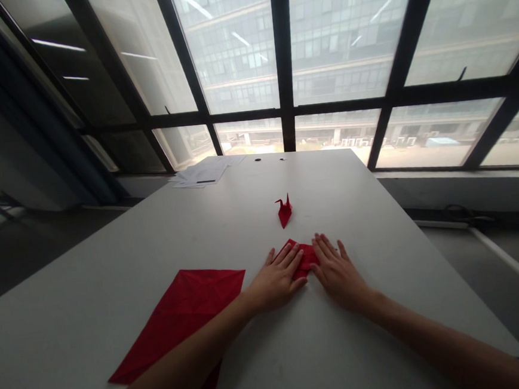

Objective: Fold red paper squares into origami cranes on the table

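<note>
Folded red paper (308, 255): below and right of frame centre | your left hand (276, 281), right hand (337, 272): flat on it, fingers extended, no pinch visible | likely light, creasable, tearable; take its edges

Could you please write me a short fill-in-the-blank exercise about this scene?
1. The left hand and the right hand rest on a folded paper whose colour is ____.
2. The large sheet is partly hidden by the ____ forearm.
3. Of the paper crane and the white papers, the ____ is nearer the hands.

Missing words: red; left; paper crane.
</note>
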The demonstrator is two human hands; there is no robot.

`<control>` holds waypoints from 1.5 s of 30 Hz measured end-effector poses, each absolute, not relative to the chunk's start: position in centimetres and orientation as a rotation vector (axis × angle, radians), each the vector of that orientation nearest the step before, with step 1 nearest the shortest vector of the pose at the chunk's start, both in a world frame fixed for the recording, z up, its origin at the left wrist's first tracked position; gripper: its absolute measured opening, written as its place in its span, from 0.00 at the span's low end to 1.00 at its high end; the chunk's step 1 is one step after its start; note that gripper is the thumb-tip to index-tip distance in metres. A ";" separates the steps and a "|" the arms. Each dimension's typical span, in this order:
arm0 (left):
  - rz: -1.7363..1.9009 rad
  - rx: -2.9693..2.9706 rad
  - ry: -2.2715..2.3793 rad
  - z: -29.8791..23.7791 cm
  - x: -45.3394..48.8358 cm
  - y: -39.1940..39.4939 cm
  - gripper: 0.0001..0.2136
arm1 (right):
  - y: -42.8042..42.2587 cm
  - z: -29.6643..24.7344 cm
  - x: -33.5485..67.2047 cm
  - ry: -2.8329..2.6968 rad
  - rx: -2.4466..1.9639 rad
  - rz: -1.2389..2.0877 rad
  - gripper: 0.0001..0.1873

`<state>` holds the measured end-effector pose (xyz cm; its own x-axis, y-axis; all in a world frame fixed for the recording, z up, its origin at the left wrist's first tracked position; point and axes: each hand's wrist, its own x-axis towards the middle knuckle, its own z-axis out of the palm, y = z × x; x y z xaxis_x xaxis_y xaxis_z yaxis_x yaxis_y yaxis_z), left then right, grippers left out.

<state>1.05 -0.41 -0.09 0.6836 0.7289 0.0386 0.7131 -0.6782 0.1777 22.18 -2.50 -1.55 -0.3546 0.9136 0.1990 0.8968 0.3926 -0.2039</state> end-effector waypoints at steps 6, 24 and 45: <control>0.171 2.745 1.172 -0.5 1.0 -0.4 0.31 | -4.4 -1.5 21.8 -2.592 -1.368 0.177 0.38; 0.205 2.723 1.161 -0.7 0.8 -0.4 0.33 | -2.2 -2.8 22.9 -2.395 -1.646 0.156 0.41; 0.800 2.430 1.342 0.1 0.7 1.2 0.01 | -1.2 -1.5 23.7 -2.192 -1.510 0.106 0.16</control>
